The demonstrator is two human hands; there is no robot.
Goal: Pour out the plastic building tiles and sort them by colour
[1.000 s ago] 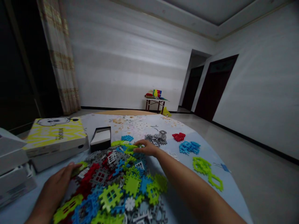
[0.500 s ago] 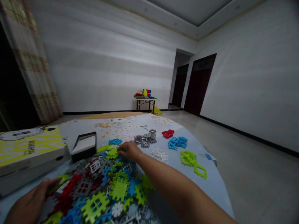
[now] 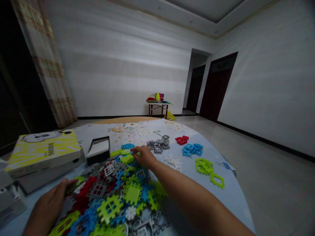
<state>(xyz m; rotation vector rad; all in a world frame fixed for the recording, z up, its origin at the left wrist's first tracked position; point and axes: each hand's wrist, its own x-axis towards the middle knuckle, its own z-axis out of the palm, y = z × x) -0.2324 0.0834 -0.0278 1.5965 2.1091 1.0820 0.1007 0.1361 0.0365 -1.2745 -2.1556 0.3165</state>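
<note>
A big heap of plastic interlocking tiles [image 3: 115, 193] in green, blue, red, grey and white lies on the pale sheet [image 3: 233, 200] in front of me. My right hand [image 3: 145, 156] reaches over the heap's far edge, fingers pinched on a green tile [image 3: 127, 159]. My left hand [image 3: 50, 203] rests flat on the heap's near left side, over grey and green tiles. Beyond the heap lie sorted small piles: grey [image 3: 158, 144], red [image 3: 182, 140], blue [image 3: 192, 149], white [image 3: 173, 162] and green [image 3: 209, 171].
A yellow-lidded box [image 3: 43, 150] and a small open black box [image 3: 98, 149] sit at the left. A curtain [image 3: 44, 65] hangs at the left wall. A small table with toys [image 3: 158, 104] stands by the far wall, dark doors [image 3: 216, 88] to the right.
The view swung slightly right then back left. My right hand drew back a little along the heap's far edge; my left hand stayed on the heap.
</note>
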